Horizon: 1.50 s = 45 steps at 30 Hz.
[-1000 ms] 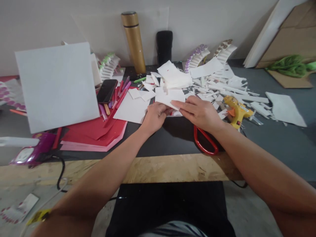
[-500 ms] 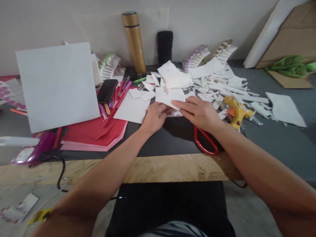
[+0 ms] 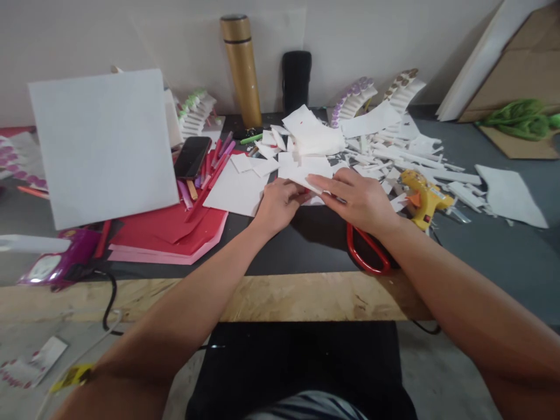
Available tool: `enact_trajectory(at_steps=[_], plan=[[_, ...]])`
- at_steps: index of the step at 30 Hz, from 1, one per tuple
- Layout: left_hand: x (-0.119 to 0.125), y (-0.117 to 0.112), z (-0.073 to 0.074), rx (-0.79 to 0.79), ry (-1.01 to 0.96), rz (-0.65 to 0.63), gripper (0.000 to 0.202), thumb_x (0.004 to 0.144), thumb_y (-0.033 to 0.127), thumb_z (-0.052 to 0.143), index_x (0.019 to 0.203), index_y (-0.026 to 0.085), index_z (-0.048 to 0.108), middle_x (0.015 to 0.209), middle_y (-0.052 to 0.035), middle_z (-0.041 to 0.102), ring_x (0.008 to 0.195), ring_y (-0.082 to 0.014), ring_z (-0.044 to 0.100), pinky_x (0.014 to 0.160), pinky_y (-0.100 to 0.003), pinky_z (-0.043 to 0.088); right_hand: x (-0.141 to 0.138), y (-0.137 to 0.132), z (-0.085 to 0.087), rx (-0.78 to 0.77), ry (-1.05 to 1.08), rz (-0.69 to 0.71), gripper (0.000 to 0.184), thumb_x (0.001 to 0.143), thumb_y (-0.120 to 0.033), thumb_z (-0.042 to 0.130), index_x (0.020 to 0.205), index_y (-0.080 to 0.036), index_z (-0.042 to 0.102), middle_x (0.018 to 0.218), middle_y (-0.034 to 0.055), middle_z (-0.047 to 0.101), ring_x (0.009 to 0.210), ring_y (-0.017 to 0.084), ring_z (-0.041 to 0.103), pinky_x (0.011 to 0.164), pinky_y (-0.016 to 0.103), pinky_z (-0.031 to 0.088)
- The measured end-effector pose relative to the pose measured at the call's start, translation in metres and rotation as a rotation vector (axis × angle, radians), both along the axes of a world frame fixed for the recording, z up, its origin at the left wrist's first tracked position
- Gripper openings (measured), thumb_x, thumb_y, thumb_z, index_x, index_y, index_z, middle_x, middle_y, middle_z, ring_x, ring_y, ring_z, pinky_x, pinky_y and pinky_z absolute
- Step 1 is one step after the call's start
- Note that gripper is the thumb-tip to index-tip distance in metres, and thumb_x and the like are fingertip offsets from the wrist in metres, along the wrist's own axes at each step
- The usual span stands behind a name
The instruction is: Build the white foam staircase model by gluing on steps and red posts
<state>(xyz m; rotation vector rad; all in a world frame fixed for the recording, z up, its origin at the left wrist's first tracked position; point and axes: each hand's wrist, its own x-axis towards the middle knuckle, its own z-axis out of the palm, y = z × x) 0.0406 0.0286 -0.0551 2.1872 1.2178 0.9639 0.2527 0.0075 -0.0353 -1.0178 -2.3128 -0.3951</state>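
A small white foam board piece (image 3: pixel 301 170) is held between both hands near the middle of the table. My left hand (image 3: pixel 282 204) is closed at its lower left edge, with the fingertips partly hidden under it. My right hand (image 3: pixel 361 198) grips the right edge, fingers laid over the top and the thumb below. A bit of red shows beneath the piece, too small to name. Under my right wrist lies the red handle of a pair of scissors (image 3: pixel 367 251). Just right of that hand rests a yellow glue gun (image 3: pixel 424 198).
White offcuts (image 3: pixel 394 153) heap behind and right of my hands. Red paper sheets (image 3: pixel 161 230), a phone (image 3: pixel 192 157) and a large white board (image 3: pixel 105 149) are on the left, near a purple glue gun (image 3: pixel 65 259). A gold flask (image 3: pixel 242 73) stands at the back.
The whole view has shifted slightly. Both hands keep their hold on the white piece, with hardly any movement.
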Motion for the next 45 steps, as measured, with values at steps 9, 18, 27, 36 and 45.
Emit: enact_trajectory(at_steps=[9,18,27,36,45], plan=[[-0.008,-0.007,0.007,0.008,0.183,0.029,0.026,0.082,0.028,0.076,0.106,0.017,0.073,0.117,-0.0103,0.07,0.116,-0.0313,0.059,0.1,-0.047,0.044,0.003,0.003,-0.003,0.025,0.026,-0.052,0.033,0.098,-0.027,0.056,0.128,-0.019,0.069,0.091,0.0091,0.069,0.078,0.02,0.066,0.065,0.03,0.05],[-0.026,-0.012,0.014,0.218,0.233,0.045,0.053,0.08,0.038,0.079,0.126,0.018,0.061,0.129,-0.01,0.061,0.128,-0.0324,0.048,0.108,-0.049,0.037,0.0,0.008,0.003,0.029,0.129,-0.035,0.032,0.096,-0.026,0.06,0.126,-0.022,0.071,0.095,0.009,0.07,0.077,0.018,0.066,0.069,0.031,0.054],[-0.035,-0.005,0.011,0.265,0.443,0.003,0.038,0.085,0.014,0.062,0.122,0.013,0.061,0.133,-0.0154,0.057,0.128,-0.034,0.046,0.104,-0.049,0.044,-0.015,0.005,0.001,0.084,0.073,-0.038,0.03,0.096,-0.025,0.06,0.123,-0.019,0.071,0.096,0.0102,0.071,0.081,0.02,0.069,0.069,0.031,0.054],[-0.037,-0.001,0.01,0.397,0.129,0.01,0.028,0.085,0.019,0.069,0.112,0.016,0.063,0.12,-0.0119,0.063,0.118,-0.0282,0.057,0.104,-0.047,0.047,-0.01,0.006,0.01,0.072,0.252,-0.012,0.029,0.096,-0.023,0.062,0.123,-0.021,0.072,0.091,0.008,0.069,0.077,0.018,0.067,0.069,0.032,0.054],[-0.03,-0.008,0.018,0.583,-0.201,-0.012,0.015,0.092,0.028,0.068,0.106,0.021,0.065,0.11,-0.0086,0.069,0.108,-0.021,0.065,0.097,-0.041,0.053,-0.006,0.004,0.023,-0.021,0.513,-0.013,0.027,0.094,-0.027,0.067,0.12,-0.025,0.074,0.075,0.0017,0.062,0.062,0.014,0.057,0.06,0.032,0.049]])
